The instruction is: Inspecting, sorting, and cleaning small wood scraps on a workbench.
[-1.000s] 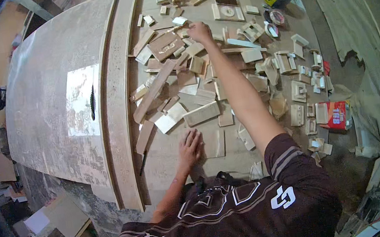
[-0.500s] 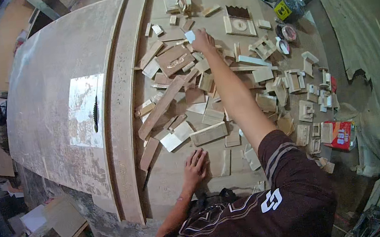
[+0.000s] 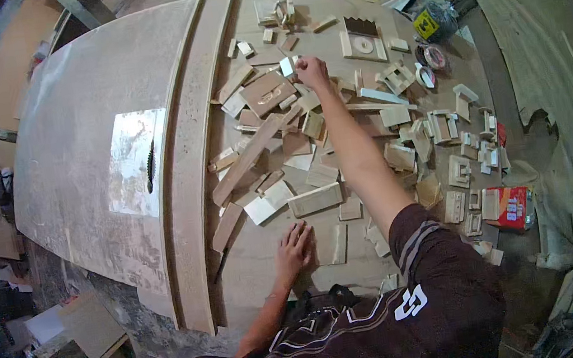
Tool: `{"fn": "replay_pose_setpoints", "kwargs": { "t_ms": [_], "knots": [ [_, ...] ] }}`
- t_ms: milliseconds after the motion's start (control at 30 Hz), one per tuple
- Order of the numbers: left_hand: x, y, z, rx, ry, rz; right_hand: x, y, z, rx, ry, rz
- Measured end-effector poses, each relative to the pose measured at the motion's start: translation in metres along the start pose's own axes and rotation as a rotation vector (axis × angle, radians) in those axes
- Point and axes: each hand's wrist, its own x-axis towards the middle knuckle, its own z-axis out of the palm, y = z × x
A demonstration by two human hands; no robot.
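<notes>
My right arm stretches across the table, and my right hand (image 3: 312, 72) is closed on a small white-faced block (image 3: 288, 67) at the far side of a heap of wood offcuts. Just below that hand lies a brown wooden board (image 3: 266, 92) with a pale mark on it. Close to my body, my left hand (image 3: 295, 252) rests on the tabletop with its fingers stretched out, holding nothing. A pale rectangular wood piece (image 3: 315, 200) and a whitish flat piece (image 3: 269, 203) lie just beyond it.
Two long wooden strips (image 3: 177, 172) cross the table on the left, beside a whitish sheet (image 3: 127, 164) with a dark serrated blade (image 3: 151, 166). Small wooden assemblies (image 3: 459, 171) crowd the right, near a red packet (image 3: 511, 207), tape rolls (image 3: 433, 57) and a yellow-labelled container (image 3: 431, 21).
My right hand has turned and its fingers have closed more around the white-faced block, staying over nearly the same spot. The view has shifted slightly. My left hand stays put.
</notes>
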Motion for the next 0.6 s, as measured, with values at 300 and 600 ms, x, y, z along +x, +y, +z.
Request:
{"fn": "replay_pose_setpoints", "kwargs": {
  "t_ms": [300, 600],
  "knots": [
    [0.01, 0.015, 0.006, -0.034, 0.023, 0.136, -0.11, 0.025, -0.061, 0.447, 0.444, -0.058],
    [-0.018, -0.021, 0.035, -0.18, 0.098, 0.237, -0.44, -0.005, -0.094, 0.775, -0.151, 0.325]
  ]
}}
